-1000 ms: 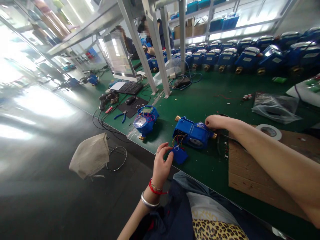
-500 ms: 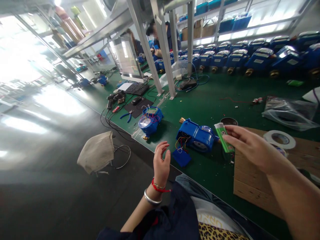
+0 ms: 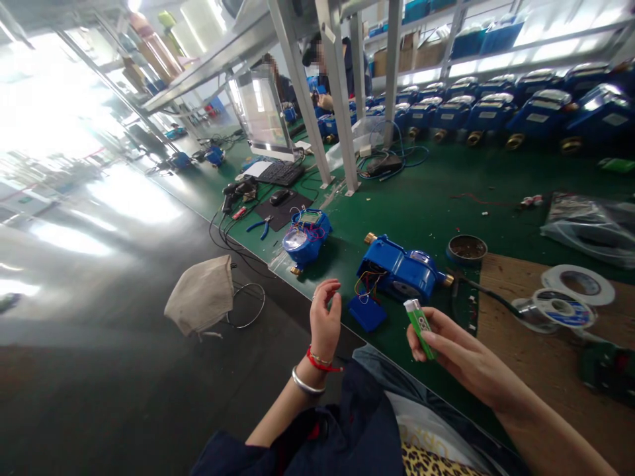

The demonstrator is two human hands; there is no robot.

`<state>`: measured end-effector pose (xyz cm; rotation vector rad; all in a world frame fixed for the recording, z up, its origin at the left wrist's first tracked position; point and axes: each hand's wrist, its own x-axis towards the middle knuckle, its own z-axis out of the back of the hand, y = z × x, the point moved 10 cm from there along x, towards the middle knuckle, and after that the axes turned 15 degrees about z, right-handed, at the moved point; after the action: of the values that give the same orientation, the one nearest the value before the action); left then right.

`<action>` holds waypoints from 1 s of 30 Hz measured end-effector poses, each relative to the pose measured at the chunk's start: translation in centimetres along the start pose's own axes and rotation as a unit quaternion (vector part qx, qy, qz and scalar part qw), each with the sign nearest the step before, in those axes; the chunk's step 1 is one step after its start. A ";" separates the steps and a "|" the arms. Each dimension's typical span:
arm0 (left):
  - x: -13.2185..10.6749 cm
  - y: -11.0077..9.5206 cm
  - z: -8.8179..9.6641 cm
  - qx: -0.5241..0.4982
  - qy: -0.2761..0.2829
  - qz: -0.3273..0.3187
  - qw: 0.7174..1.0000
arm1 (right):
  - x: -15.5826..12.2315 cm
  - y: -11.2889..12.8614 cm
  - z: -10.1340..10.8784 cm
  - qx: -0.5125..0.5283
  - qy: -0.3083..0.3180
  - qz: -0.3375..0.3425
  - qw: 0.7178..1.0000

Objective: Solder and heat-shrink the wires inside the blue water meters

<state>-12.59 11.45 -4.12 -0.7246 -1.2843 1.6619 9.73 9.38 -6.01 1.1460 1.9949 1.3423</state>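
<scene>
My right hand (image 3: 449, 350) grips a green battery (image 3: 420, 328) with a pale end and white lettering, held up over the bench edge. Just beyond it lies a blue water meter (image 3: 397, 268) with brass ends; coloured wires run from its open housing to a blue cover (image 3: 367, 312) on the bench. My left hand (image 3: 326, 317) is empty, fingers loosely curved and thumb apart, left of that cover. Farther left stands a second blue water meter (image 3: 306, 237) with loose wires on top.
Blue-handled pliers (image 3: 260, 227), a mouse (image 3: 279, 196) and a monitor (image 3: 262, 116) are at the left. To the right are a round tin (image 3: 467, 248), a solder spool (image 3: 565, 309) and a tape roll (image 3: 578, 284) on cardboard. Metal posts (image 3: 342, 119) rise behind.
My right hand has brought the battery left and down, from beside the round tin to in front of the nearer meter. My left hand has barely moved; the view has shifted slightly.
</scene>
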 end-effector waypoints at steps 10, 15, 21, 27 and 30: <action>0.4 1.0 0.5 0.014 -0.017 0.009 1.000 | -0.3 -2.7 0.8 -0.001 -0.048 -0.038 0.998; 1.2 1.4 1.3 0.052 -0.043 -0.014 0.998 | -0.2 -3.6 1.1 0.037 -0.068 -0.065 0.995; 1.9 1.6 1.7 0.120 -0.077 -0.068 0.987 | 0.0 -4.4 0.8 0.112 -0.081 -0.085 0.987; 1.5 2.6 0.4 0.166 -0.091 -0.117 0.975 | 0.4 -4.1 0.4 0.153 -0.094 -0.082 0.980; 1.3 2.9 0.0 0.176 -0.093 -0.130 0.971 | 0.5 -4.2 0.4 0.148 -0.101 -0.097 0.979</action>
<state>-14.01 12.41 -6.83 -0.1817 -1.1134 1.7052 8.22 9.32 -9.97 1.1273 2.1373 0.8177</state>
